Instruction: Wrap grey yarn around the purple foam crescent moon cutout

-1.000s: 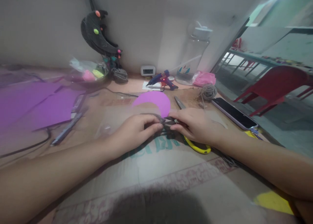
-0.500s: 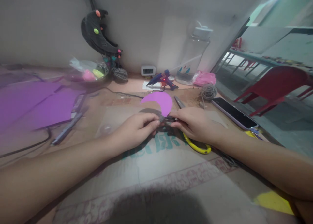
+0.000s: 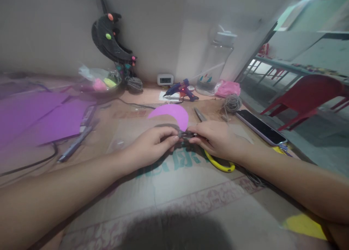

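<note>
A purple paper crescent (image 3: 177,113) sticks up between my hands, its lower tip down at the fingers. A grey strand, apparently yarn (image 3: 185,134), is bunched about that tip. My left hand (image 3: 160,140) is closed in a pinch beside the tip. From the right, my right hand (image 3: 215,136) pinches the grey strand close to the same spot; its fingertips partly hide it. Yellow-handled scissors (image 3: 220,166) lie under my right hand, blades pointing away.
Purple sheets (image 3: 32,115) and a pen (image 3: 75,144) lie at left. Behind are a glue gun (image 3: 178,89), small clock (image 3: 165,79), clear bottle (image 3: 216,64) and bowl (image 3: 102,86). A yarn ball (image 3: 232,103) and phone (image 3: 260,127) lie right. A dark crescent (image 3: 109,39) hangs on the wall.
The purple crescent has tilted and shifted a little to the left between my fingers. Both hands stay almost in place, still pinching.
</note>
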